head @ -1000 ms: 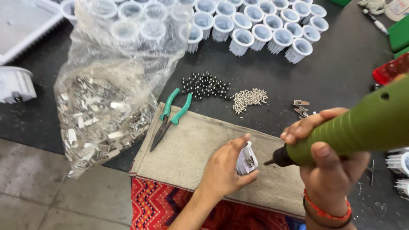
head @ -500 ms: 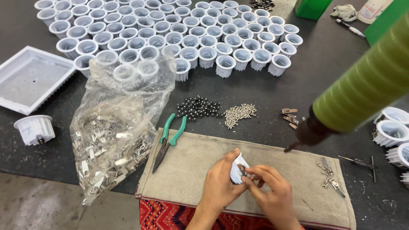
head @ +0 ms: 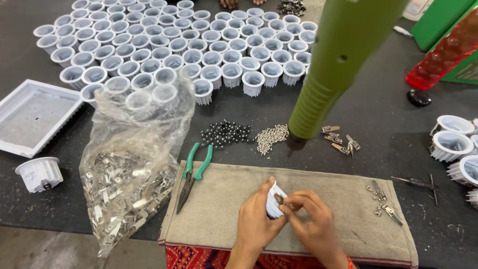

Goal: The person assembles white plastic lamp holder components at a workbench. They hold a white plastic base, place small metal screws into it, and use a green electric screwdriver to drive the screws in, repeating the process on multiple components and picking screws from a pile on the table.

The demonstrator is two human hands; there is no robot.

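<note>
White ribbed housing (head: pixel 273 200) is held in left hand (head: pixel 256 224); right hand (head: pixel 311 219) pinches a small metal clip (head: pixel 282 201) onto it; many housings (head: pixel 174 45) stand finished.

White fluted housings (head: pixel 252 82), green-handled pliers (head: pixel 193 172), green driver (head: pixel 338 65), khaki cloth (head: pixel 224 199).

Assembly workshop: rows of white housings (head: pixel 199 45), hanging screwdriver (head: pixel 338 65).
</note>
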